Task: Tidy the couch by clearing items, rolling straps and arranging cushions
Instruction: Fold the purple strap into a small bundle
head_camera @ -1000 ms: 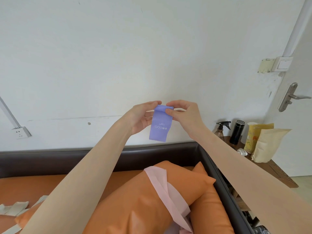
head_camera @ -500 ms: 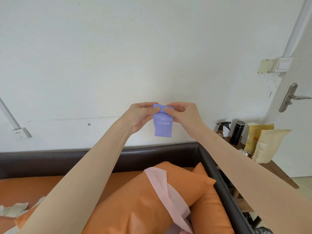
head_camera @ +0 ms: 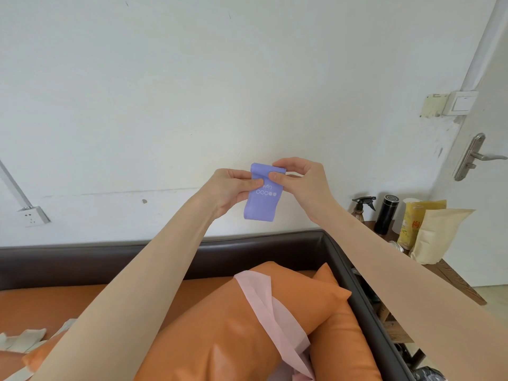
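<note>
Thumbs of left hand (head_camera: pixel 229 188) and right hand (head_camera: pixel 301 180) pinching the purple strap (head_camera: pixel 261 200): roll tight, edges aligned, tail taut.

1. Both bare forearms reach forward and up from the lower corners of the view, converging at chest height.
2. The left hand (head_camera: pixel 229 189) has its fingers curled and its thumb pressed flat on the left edge of the lilac rubbery strap (head_camera: pixel 262 198).
3. The right hand (head_camera: pixel 301 180) arches over the strap's rolled top, thumb and fingertips pinching it.
</note>
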